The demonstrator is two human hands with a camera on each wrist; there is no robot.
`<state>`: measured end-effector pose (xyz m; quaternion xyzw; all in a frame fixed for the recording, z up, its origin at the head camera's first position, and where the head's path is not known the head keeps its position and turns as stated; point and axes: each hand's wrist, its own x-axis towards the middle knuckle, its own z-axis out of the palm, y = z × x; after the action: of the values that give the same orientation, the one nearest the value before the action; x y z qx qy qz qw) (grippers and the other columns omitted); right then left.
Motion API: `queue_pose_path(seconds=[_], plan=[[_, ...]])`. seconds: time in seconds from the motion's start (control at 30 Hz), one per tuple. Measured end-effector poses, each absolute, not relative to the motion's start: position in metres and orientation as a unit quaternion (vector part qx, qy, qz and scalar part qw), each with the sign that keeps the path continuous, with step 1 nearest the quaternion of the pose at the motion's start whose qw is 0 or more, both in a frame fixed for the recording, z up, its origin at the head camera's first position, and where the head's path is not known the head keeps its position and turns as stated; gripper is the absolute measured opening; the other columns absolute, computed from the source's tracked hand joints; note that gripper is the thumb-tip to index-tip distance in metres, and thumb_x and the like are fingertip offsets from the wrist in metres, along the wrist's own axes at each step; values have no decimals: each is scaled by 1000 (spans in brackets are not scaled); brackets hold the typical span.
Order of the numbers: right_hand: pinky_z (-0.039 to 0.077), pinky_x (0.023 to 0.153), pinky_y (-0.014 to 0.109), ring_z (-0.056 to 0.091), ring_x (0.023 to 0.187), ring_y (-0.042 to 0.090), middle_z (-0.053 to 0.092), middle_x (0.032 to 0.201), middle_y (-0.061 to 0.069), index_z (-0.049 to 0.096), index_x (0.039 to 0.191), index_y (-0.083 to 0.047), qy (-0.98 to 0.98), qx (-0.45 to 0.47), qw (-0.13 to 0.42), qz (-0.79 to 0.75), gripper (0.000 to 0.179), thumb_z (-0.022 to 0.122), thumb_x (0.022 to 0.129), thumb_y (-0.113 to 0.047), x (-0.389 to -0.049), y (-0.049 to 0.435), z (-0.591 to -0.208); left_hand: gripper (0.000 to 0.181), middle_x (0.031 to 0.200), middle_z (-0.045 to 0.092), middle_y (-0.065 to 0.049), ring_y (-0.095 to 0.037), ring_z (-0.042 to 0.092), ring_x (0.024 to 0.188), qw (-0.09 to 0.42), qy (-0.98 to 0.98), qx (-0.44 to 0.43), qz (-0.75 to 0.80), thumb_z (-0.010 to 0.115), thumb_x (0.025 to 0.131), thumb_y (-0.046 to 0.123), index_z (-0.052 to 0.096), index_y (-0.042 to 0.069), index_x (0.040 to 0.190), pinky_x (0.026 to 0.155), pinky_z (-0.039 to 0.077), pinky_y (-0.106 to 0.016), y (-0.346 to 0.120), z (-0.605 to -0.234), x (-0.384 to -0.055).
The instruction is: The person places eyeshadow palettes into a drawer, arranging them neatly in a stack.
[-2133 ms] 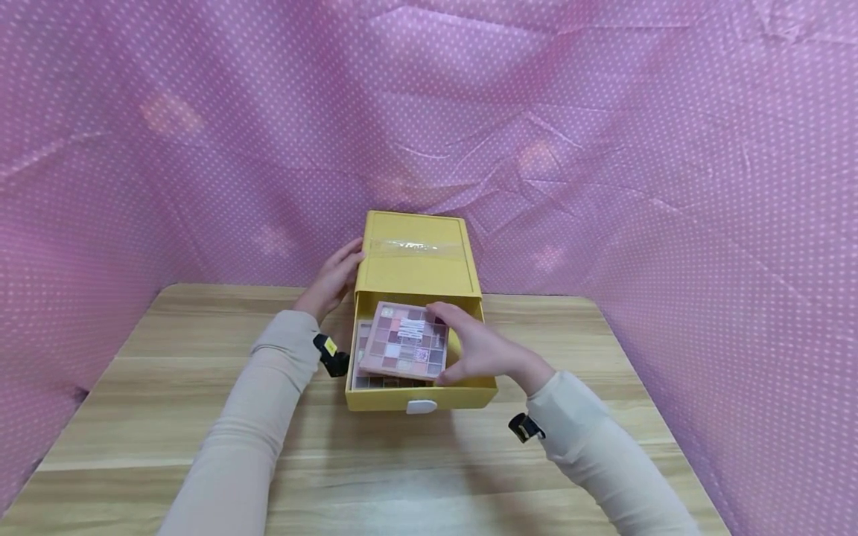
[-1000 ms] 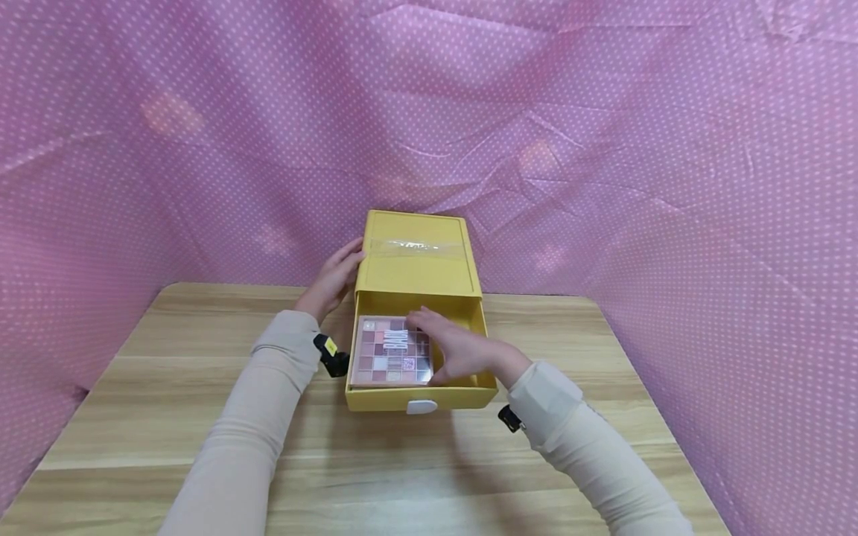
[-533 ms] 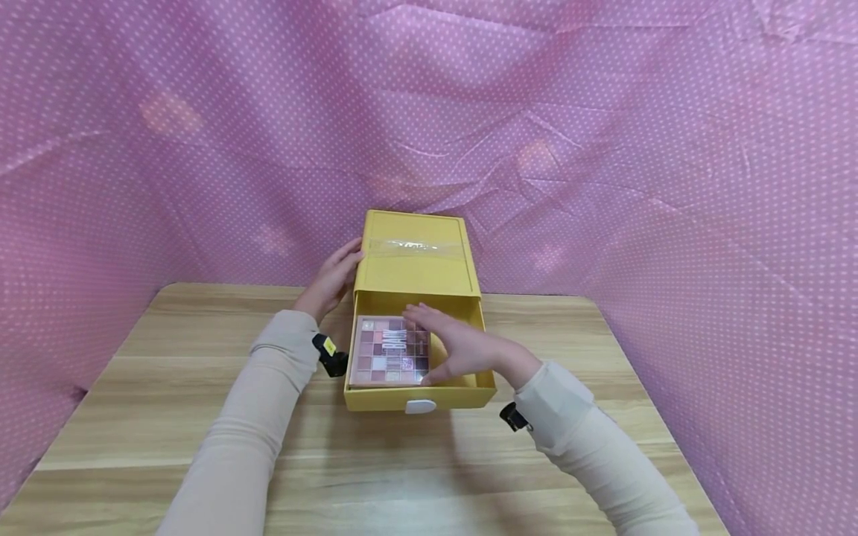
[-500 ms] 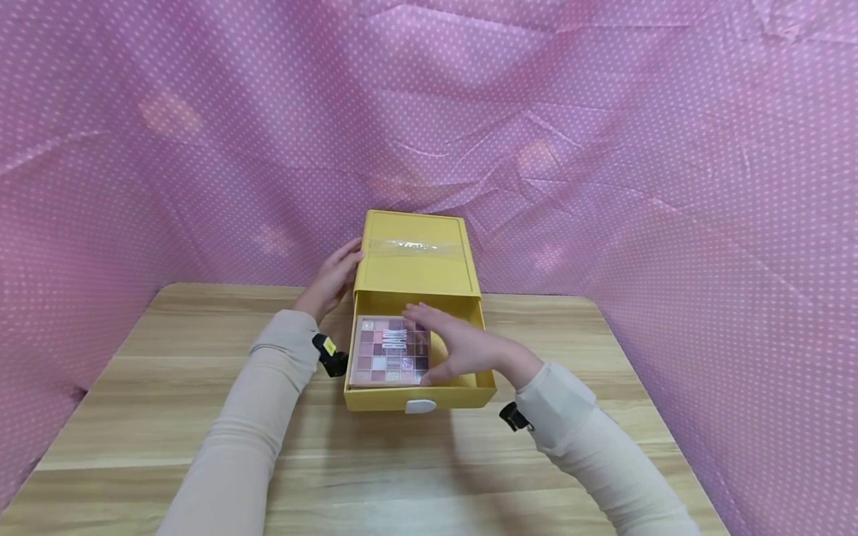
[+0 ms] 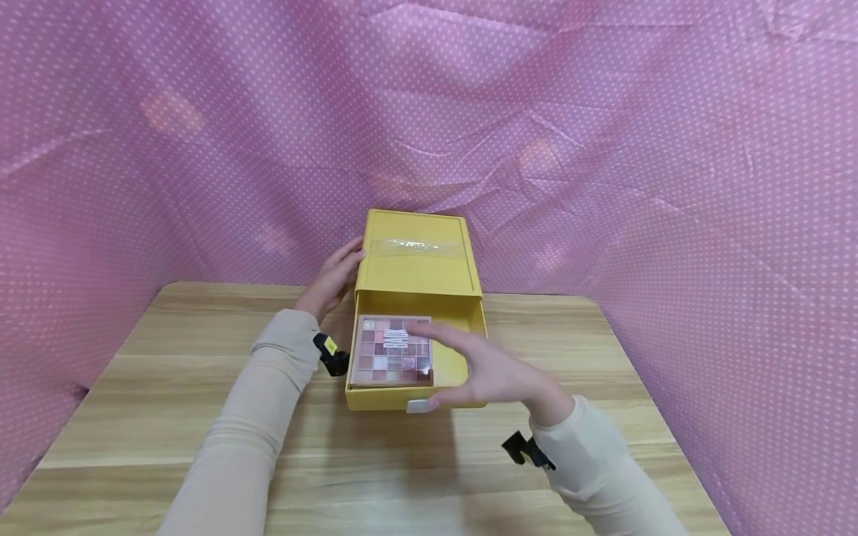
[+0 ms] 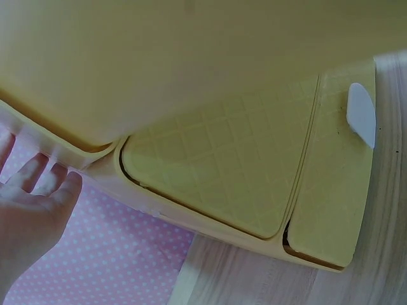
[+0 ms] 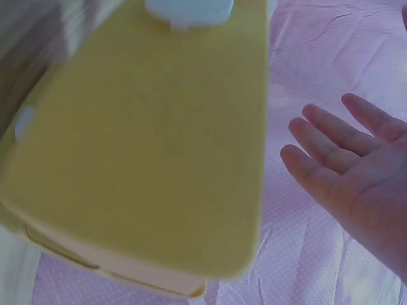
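Note:
A yellow drawer box [image 5: 418, 272] stands on the table with its top drawer [image 5: 382, 400] pulled out toward me. Inside the drawer, on the left, an eyeshadow palette [image 5: 392, 363] lies face up on top of another palette, which it mostly covers. My left hand [image 5: 330, 283] rests against the box's left side; in the left wrist view its fingers [image 6: 67, 187] lie along the edge of the casing. Over the drawer's right front part hovers my right hand [image 5: 496, 366], thumb and fingers spread and holding nothing. Its thumb overlaps the white drawer pull [image 5: 417, 406] in the head view.
The wooden table [image 5: 167, 417] stretches to both sides and in front of the box. Pink dotted cloth [image 5: 603, 164] hangs behind and at both sides. Clear tape [image 5: 415, 247] crosses the box's top. Black wrist cameras [image 5: 526, 450] are strapped to both wrists.
My right hand set the palette down at the drawer's left side, let go of it, and has drawn back toward me and to the right. The left hand has stayed put.

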<state>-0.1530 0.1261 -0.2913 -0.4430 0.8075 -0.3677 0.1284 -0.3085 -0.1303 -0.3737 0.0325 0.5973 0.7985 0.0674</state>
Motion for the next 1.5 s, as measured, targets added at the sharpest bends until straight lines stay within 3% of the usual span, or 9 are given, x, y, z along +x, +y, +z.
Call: queue_pose_path(seconds=[0.17, 0.37, 0.57, 0.77, 1.03, 1.27, 1.5], plan=[[25, 98, 37, 31, 120, 16, 37, 132, 2, 34, 131, -10, 775, -459, 101, -422, 73, 72, 69, -20, -131, 125, -307, 52, 138, 26, -9, -26, 42, 111, 62, 603, 35, 795, 44, 91, 20, 23, 12, 137, 88, 39, -30, -131, -375, -309], [33, 94, 36, 45, 109, 21, 50, 116, 15, 45, 118, 3, 738, -471, 39, -482, 55, 70, 69, -5, -103, 114, -319, 55, 134, 33, -8, -22, 48, 105, 45, 589, 59, 805, 53, 86, 26, 30, 14, 135, 85, 41, -28, -133, -378, -306], [39, 89, 36, 49, 102, 25, 55, 107, 18, 49, 108, 8, 702, -478, -36, -526, 42, 65, 70, 3, -82, 105, -332, 54, 136, 30, -9, -24, 46, 107, 52, 604, 36, 794, 48, 89, 23, 26, 13, 137, 88, 40, -31, -132, -379, -309], [40, 87, 34, 53, 95, 22, 59, 100, 13, 53, 104, 7, 700, -436, 11, -565, 33, 64, 72, 5, -75, 102, -363, 52, 138, 26, -8, -19, 50, 99, 60, 598, 26, 799, 45, 90, 18, 24, 11, 137, 86, 41, -30, -129, -377, -310], [42, 84, 36, 56, 89, 26, 60, 97, 14, 55, 102, 5, 712, -357, 46, -603, 29, 62, 74, 5, -84, 102, -414, 51, 138, 27, -8, -27, 42, 110, 59, 597, 21, 799, 45, 90, 19, 25, 13, 137, 87, 41, -30, -128, -376, -309], [46, 76, 38, 55, 83, 37, 57, 92, 27, 51, 99, 14, 688, -310, 53, -654, 24, 58, 77, 7, -94, 96, -441, 52, 138, 26, -8, -28, 39, 114, 61, 598, 18, 799, 46, 90, 20, 25, 13, 137, 88, 40, -30, -129, -375, -309], [48, 76, 32, 57, 83, 23, 55, 89, 32, 48, 100, 17, 658, -226, 83, -714, 25, 53, 82, -1, -96, 90, -439, 51, 138, 27, -8, -28, 40, 113, 56, 600, 14, 798, 45, 90, 19, 25, 13, 137, 89, 39, -30, -129, -375, -310]])
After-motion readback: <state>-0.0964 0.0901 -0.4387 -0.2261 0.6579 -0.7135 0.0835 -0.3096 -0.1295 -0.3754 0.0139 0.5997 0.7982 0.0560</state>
